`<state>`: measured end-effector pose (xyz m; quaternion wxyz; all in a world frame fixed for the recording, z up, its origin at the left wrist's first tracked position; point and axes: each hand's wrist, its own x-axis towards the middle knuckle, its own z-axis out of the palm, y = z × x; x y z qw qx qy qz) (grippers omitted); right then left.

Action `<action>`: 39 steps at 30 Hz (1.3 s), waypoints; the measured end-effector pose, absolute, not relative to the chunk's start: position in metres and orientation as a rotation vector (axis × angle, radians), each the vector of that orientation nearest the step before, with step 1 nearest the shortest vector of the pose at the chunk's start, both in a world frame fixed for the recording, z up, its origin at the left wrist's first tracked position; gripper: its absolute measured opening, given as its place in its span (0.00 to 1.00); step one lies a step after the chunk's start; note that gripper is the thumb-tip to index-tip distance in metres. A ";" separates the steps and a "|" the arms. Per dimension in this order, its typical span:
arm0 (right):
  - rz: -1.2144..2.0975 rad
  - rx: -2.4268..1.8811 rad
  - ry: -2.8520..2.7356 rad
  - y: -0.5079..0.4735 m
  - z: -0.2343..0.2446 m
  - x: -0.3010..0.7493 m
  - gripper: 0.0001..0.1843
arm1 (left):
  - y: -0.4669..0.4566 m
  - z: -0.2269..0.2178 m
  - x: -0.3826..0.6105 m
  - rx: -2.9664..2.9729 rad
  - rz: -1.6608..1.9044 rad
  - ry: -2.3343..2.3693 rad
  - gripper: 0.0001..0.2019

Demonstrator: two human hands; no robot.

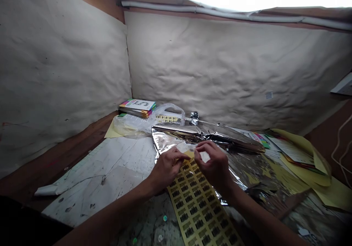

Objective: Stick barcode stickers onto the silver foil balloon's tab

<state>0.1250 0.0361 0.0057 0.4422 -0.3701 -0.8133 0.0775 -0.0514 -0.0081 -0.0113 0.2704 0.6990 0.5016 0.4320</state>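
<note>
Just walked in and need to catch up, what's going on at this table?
A person works with bare hands. The left hand grips the top of a yellow barcode label sheet, while the right hand pinches a small white piece just above it. Crinkled silver foil lies beside and behind the sheet.

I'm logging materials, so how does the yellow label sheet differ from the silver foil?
The yellow label sheet is flat, matte, printed with barcode rows; the silver foil is creased, shiny, plain. The left hand pinches the sheet, not the foil. Both lie on the table.
</note>
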 end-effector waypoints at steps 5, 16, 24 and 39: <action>0.105 -0.746 -2.298 0.026 0.006 0.121 0.06 | -0.004 -0.015 -0.055 1.999 1.121 1.383 0.12; 0.636 -0.754 -2.418 0.046 0.037 0.144 0.02 | -0.006 -0.013 -0.054 2.014 0.970 1.092 0.10; 1.110 -1.086 -1.954 0.031 0.013 0.189 0.10 | -0.002 -0.010 -0.072 1.758 0.554 0.978 0.22; 1.235 -1.336 -1.856 0.011 -0.038 0.209 0.09 | -0.011 0.001 -0.058 1.827 0.189 0.968 0.26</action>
